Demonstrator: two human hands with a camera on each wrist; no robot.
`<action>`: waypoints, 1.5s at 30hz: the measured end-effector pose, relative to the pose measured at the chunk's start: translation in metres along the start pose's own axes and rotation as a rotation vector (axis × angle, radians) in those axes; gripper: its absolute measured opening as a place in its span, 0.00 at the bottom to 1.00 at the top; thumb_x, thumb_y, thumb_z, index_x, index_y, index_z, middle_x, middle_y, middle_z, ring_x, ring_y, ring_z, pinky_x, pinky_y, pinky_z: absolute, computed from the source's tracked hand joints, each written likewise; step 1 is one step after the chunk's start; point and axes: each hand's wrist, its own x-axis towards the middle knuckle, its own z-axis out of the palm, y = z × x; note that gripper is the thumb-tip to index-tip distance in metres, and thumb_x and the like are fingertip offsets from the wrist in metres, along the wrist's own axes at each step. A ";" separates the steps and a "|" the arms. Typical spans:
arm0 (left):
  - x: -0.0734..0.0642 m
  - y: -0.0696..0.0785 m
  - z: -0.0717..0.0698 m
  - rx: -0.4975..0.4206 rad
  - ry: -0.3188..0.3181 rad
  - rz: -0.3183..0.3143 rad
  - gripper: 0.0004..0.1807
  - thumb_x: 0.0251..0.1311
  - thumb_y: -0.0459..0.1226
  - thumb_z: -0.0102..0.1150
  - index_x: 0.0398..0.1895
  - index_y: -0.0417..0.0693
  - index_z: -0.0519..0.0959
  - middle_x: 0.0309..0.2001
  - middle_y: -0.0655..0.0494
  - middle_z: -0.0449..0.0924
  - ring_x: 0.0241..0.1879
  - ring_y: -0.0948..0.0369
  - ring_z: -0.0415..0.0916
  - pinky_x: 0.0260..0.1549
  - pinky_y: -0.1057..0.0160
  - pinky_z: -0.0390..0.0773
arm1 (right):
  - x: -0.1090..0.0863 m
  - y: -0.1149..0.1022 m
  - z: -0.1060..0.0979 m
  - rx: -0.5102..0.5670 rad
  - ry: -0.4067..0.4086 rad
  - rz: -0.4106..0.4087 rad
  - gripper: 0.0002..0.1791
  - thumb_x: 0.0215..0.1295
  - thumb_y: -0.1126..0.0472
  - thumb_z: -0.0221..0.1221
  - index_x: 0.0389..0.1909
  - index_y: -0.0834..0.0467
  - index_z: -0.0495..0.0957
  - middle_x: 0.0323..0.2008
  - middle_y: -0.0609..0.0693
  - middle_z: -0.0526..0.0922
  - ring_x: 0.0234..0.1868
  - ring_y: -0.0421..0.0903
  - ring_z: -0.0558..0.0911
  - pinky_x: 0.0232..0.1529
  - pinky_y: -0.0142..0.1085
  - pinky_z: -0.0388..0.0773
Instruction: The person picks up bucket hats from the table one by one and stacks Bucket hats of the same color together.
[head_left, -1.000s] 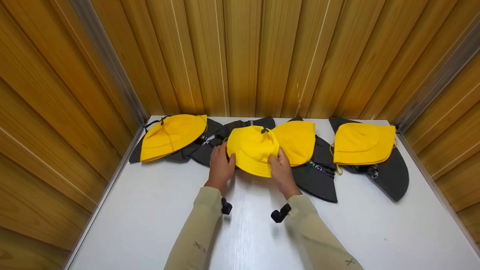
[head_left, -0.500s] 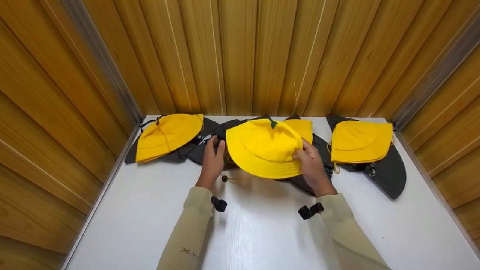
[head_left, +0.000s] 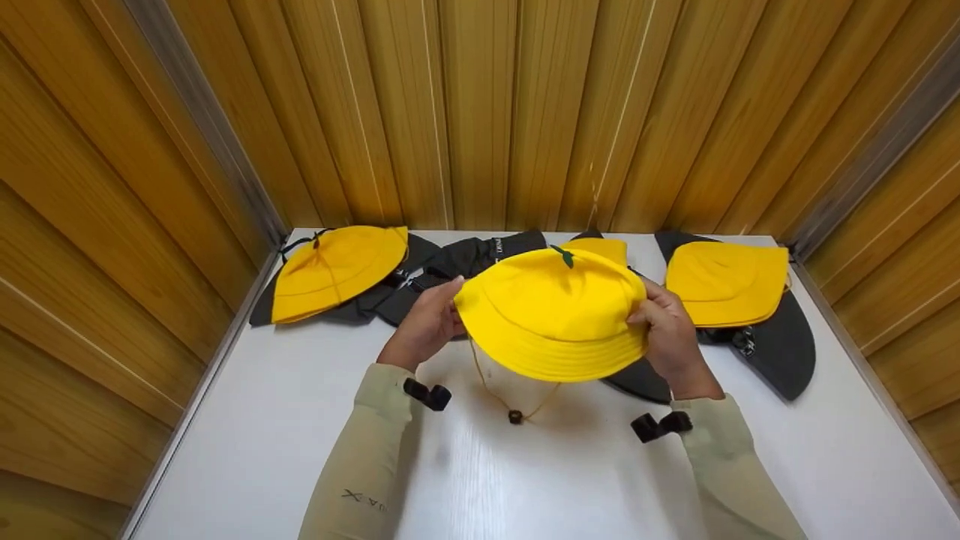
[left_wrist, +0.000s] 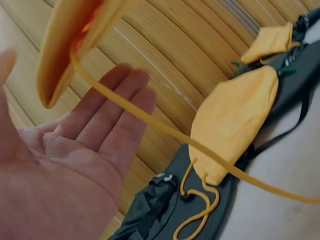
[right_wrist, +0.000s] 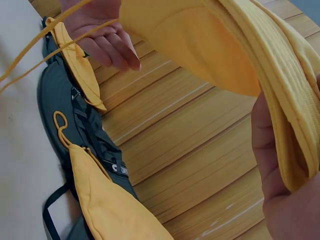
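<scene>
Head view shows a yellow bucket hat point(head_left: 555, 315) held up above the white table point(head_left: 225, 435), crown upward and brim turned toward the person, with a small green leaf point(head_left: 564, 256) on top and a thin yellow cord point(left_wrist: 175, 134) hanging beneath it to a dark toggle point(head_left: 515, 417). The right hand point(head_left: 671, 341) grips the hat at its right side; in the right wrist view its fingers point(right_wrist: 265, 135) are clasped on the brim. The left hand point(head_left: 426, 319) is at the opposite side; in the left wrist view its fingers point(left_wrist: 122, 132) are extended and released, palm in view, with the brim just beside them, and whether a fingertip touches the cloth cannot be told. The cord crosses in front of that hand. Along the far edge of the table lie dark hats point(head_left: 791, 356), some with white lettering, and other yellow hats resting on them: a left yellow hat point(head_left: 337, 270), a right yellow hat point(head_left: 724, 281), lying flattened, and a middle yellow hat point(head_left: 604, 247), mostly hidden behind the held one. One dark brim shows below the held hat near the right hand. Khaki sleeves point(head_left: 364, 442) cover the forearms, a small black device point(head_left: 427, 394) sits at each wrist, and wooden walls point(head_left: 480, 112) stand round the left, back and right of the table.
</scene>
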 end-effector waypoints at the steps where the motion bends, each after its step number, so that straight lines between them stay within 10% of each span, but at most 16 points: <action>1: -0.001 0.001 0.002 -0.008 -0.024 -0.009 0.34 0.68 0.60 0.59 0.66 0.44 0.75 0.57 0.47 0.84 0.50 0.54 0.86 0.55 0.57 0.84 | -0.002 -0.002 -0.002 -0.004 -0.002 -0.001 0.23 0.59 0.75 0.40 0.51 0.67 0.78 0.35 0.52 0.79 0.33 0.46 0.78 0.35 0.35 0.80; 14: -0.033 0.033 0.013 -0.033 0.074 0.129 0.21 0.67 0.40 0.66 0.60 0.40 0.78 0.53 0.43 0.84 0.45 0.54 0.86 0.53 0.58 0.85 | -0.013 -0.030 -0.023 -0.029 -0.276 0.116 0.26 0.73 0.71 0.56 0.69 0.58 0.66 0.56 0.56 0.82 0.50 0.50 0.86 0.56 0.42 0.84; 21: -0.054 0.047 0.003 -0.023 0.104 0.179 0.22 0.67 0.41 0.67 0.59 0.38 0.77 0.50 0.44 0.84 0.43 0.55 0.86 0.52 0.58 0.85 | -0.014 -0.029 -0.010 -0.134 -0.164 0.165 0.25 0.69 0.65 0.64 0.65 0.65 0.75 0.54 0.56 0.87 0.51 0.51 0.88 0.56 0.42 0.84; 31: -0.084 0.071 -0.008 0.022 0.207 0.214 0.24 0.68 0.44 0.66 0.59 0.37 0.76 0.50 0.45 0.82 0.42 0.56 0.84 0.52 0.60 0.85 | -0.007 -0.024 0.027 0.032 -0.020 0.104 0.22 0.68 0.64 0.66 0.62 0.65 0.78 0.51 0.56 0.87 0.47 0.50 0.89 0.53 0.44 0.85; 45: -0.114 0.027 -0.047 0.225 0.460 0.037 0.23 0.70 0.40 0.64 0.65 0.47 0.73 0.61 0.46 0.81 0.48 0.54 0.84 0.51 0.61 0.86 | -0.013 0.045 0.065 -0.055 -0.029 0.225 0.26 0.63 0.54 0.71 0.59 0.62 0.80 0.48 0.57 0.88 0.44 0.53 0.90 0.48 0.46 0.87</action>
